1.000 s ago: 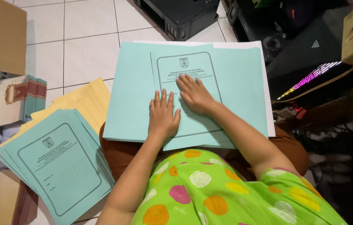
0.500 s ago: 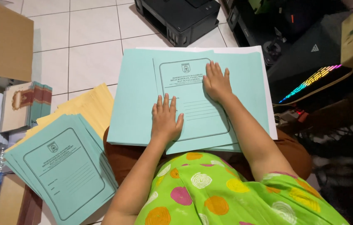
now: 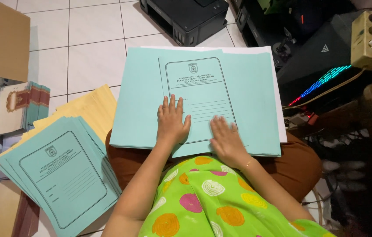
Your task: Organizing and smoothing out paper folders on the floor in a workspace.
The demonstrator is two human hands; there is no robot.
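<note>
Left hand [image 3: 172,123] open, palm flat on the folded teal folder [image 3: 199,103], pinning it. Right hand [image 3: 225,140] open too, pressing its lower edge, likely flattening the crease. Lying on a wider teal sheet [image 3: 137,101] across the lap; more folders [image 3: 58,175] stacked on the floor [image 3: 89,57].

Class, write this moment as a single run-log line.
left hand: flat on folded teal folder | right hand: flat on its lower edge | beside: teal folder stack
</note>
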